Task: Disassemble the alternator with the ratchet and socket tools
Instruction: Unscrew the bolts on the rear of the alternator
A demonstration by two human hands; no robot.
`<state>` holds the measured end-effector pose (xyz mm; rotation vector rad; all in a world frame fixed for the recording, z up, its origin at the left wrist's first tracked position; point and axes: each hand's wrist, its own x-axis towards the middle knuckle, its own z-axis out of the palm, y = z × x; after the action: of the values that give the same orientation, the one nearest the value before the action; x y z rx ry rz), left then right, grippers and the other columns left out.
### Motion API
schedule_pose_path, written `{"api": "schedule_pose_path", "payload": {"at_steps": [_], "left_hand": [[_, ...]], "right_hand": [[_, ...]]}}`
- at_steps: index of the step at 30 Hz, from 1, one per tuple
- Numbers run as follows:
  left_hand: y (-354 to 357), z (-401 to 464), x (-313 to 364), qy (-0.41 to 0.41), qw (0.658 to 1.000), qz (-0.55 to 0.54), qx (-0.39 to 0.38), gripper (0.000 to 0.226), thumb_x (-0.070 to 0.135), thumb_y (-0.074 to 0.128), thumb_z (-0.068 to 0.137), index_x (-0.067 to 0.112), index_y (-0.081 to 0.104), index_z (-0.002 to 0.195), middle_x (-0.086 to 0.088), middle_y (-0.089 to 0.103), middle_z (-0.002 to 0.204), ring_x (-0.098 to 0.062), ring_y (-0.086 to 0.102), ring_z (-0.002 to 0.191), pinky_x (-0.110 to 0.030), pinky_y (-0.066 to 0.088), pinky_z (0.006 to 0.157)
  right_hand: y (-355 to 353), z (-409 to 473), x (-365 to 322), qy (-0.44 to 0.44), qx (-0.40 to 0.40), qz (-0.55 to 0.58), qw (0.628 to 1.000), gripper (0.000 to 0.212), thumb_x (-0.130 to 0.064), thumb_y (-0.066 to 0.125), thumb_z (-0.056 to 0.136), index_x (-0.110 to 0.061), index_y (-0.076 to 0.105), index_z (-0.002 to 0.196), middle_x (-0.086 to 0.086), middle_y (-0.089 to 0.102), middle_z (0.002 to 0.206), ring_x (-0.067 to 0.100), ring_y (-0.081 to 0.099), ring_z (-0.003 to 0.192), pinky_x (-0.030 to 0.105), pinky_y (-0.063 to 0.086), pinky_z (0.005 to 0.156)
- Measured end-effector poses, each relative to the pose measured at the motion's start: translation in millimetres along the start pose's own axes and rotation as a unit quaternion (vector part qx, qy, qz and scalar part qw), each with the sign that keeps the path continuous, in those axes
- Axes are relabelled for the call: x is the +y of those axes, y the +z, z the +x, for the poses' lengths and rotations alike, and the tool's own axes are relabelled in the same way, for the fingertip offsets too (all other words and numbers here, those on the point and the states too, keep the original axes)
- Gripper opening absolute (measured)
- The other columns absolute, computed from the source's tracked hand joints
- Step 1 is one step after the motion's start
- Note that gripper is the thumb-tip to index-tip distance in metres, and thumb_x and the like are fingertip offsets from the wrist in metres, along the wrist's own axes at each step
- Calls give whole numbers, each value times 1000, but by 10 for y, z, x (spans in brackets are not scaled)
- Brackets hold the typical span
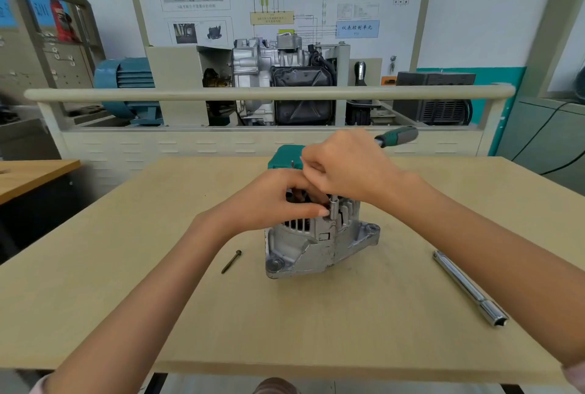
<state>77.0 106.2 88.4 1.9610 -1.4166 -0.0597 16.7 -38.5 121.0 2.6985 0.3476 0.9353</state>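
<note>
The silver alternator (316,245) stands on the wooden table (285,324) in the middle of the head view. My left hand (269,197) grips its top, with the thumb against a short socket (333,207) that stands upright on the housing. My right hand (345,165) holds a ratchet above that socket; its green and black handle (399,136) sticks out to the upper right. The ratchet head is hidden under my fingers. A loose dark bolt (231,261) lies on the table left of the alternator.
A long chrome socket extension (468,287) lies on the table at the right. A green tool case (285,157) sits behind the alternator. A rail and an engine training stand (285,83) rise beyond the table's far edge. Another wooden table (31,175) is at the left.
</note>
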Motion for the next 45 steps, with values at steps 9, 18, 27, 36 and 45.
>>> {"api": "schedule_pose_path", "payload": {"at_steps": [9,18,27,36,45], "left_hand": [[-57,37,31,-15,999,-17,-38,5,17,69,84,14,73,81,15,66,75,2,58,73,-11,43,70],[10,69,-32,-50,997,-59,15,12,17,74,78,10,74,88,-11,72,85,-29,65,85,-41,51,79],[39,19,-64,-60,997,-27,34,15,29,74,78,17,73,86,-6,72,79,-29,65,80,-51,51,80],[12,5,-138,-28,997,-41,54,26,36,78,70,14,74,85,1,71,75,-16,65,75,-42,51,73],[-85,53,-194,4,991,-129,-26,25,7,74,78,15,65,99,8,69,93,-6,65,95,-20,50,81]], "right_hand": [[17,1,-34,-38,71,98,992,34,-18,57,84,-21,36,57,1,43,42,18,32,41,24,24,46],[14,92,-243,138,-1,-17,990,40,-31,36,95,-12,40,61,-3,31,52,19,36,48,26,16,44],[22,59,-337,155,41,-70,984,47,-37,35,95,-15,36,54,-3,25,47,13,21,40,24,11,43],[61,30,-242,43,132,119,983,33,-25,47,85,-19,42,54,-3,37,42,18,35,40,24,25,44],[131,200,-262,-58,140,204,967,33,-26,44,84,-22,35,52,-6,34,42,14,31,39,23,24,46]]}}
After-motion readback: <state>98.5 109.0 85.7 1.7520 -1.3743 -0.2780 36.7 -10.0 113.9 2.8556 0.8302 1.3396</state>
